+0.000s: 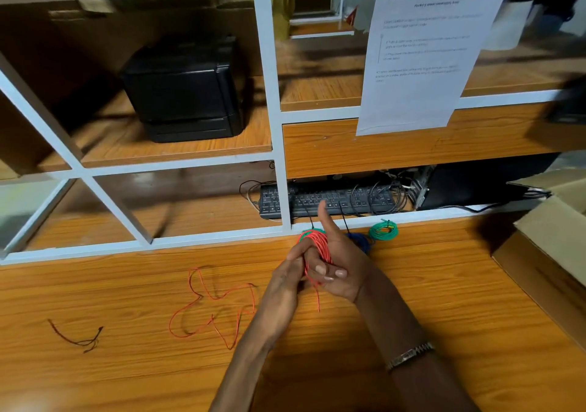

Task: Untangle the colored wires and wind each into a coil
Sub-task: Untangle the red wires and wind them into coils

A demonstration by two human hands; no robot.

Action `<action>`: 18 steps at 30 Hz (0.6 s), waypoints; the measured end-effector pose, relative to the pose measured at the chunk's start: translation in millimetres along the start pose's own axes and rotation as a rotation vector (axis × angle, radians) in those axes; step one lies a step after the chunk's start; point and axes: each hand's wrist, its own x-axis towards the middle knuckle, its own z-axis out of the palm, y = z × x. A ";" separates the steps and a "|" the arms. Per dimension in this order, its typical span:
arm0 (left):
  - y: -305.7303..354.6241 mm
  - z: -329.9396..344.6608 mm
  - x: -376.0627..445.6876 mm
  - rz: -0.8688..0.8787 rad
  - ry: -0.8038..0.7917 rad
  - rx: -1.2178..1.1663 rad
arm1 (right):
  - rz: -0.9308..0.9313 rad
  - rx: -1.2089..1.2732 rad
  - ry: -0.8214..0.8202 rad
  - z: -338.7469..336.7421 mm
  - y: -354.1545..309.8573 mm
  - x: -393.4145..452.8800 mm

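Red wire (314, 253) part-wound: turns looped round the fingers of the right hand (339, 269), thumb up, fingers curled in over the bundle and holding it above the wooden table (444, 284). Left hand (287, 276) up against the bundle from the left, fingers (301, 248) pinching the strand at the upper turns. Loop plane roughly upright, long axis running near-to-far, tilted slightly left at the far end; short free tail hanging from the near side and pointing down toward the near edge. Remainder of the red wire lying loose on the table, left of the hands, in open bends that cross themselves — long axis roughly left-right, not yet taken up. Green coil (383, 229) finished, flat on the table, far right of the hands; blue coil (360, 241) just behind the right hand, partly hidden; a green edge shows behind the red turns, identity unclear. Short dark wire scrap (77, 337) near left, well apart. Risks, judged: crossings in the loose run could pull tight into a knot if drawn in fast; turns could slip off the fingertips if the right-hand curl relaxes; slack dragged across the table could snag the blue coil — feed slowly, clear each crossing first.
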 end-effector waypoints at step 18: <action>-18.9 2.7 -3.5 0.162 0.445 -0.242 | 0.126 -0.179 -0.048 12.5 0.0 -2.1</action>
